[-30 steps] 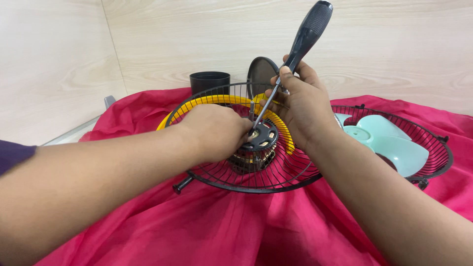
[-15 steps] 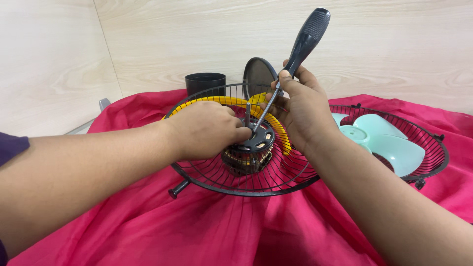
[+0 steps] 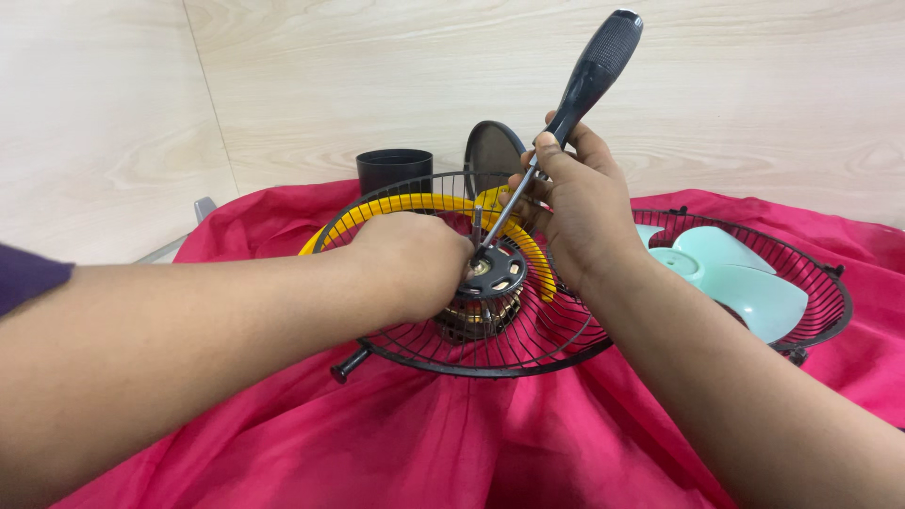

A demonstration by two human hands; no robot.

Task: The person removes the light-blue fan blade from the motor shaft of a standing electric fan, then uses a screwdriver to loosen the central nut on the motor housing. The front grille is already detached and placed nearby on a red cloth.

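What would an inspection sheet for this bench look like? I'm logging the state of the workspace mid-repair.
Surface: red cloth spread over the table, wrinkled.
Job's things: black wire fan guard lying flat, with a yellow ring along its far side; fan motor at its centre; screwdriver with black handle, tip down at the motor.
Clutter: second guard holding a pale green fan blade; black cup; dark round cap standing on edge.
Hands: left hand at the motor hub; right hand gripping the screwdriver shaft.
Cables: nothing seen.
Surroundings: pale wood-grain walls.
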